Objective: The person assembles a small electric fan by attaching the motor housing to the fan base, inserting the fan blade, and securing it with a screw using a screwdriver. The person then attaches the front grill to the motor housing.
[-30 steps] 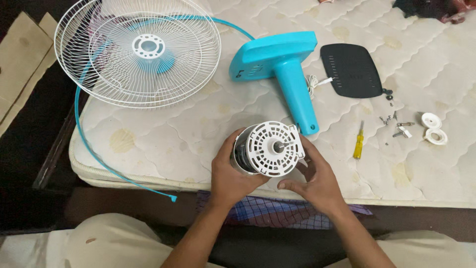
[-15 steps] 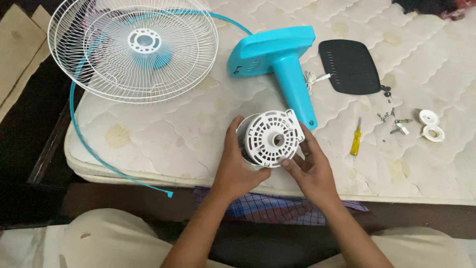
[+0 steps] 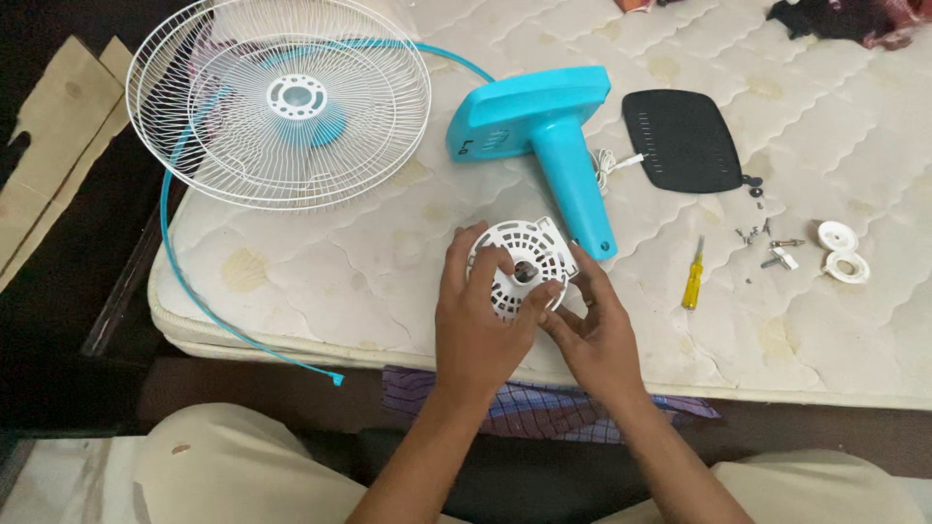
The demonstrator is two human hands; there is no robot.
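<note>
White and perforated, the fan motor cover (image 3: 521, 264) sits just beside the lower end of the blue fan stand (image 3: 553, 136), where we clamp it with our left hand (image 3: 478, 325) over its face and our right hand (image 3: 594, 335) probably pinching its edge, a yellow screwdriver (image 3: 691, 281) further right.

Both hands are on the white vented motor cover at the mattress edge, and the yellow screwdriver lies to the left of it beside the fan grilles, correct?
Not quite. Both hands, left hand and right hand, do hold the white vented motor cover at the mattress edge, but the head view shows the yellow screwdriver lying to its right, near the loose screws, not beside the fan grilles.
</note>
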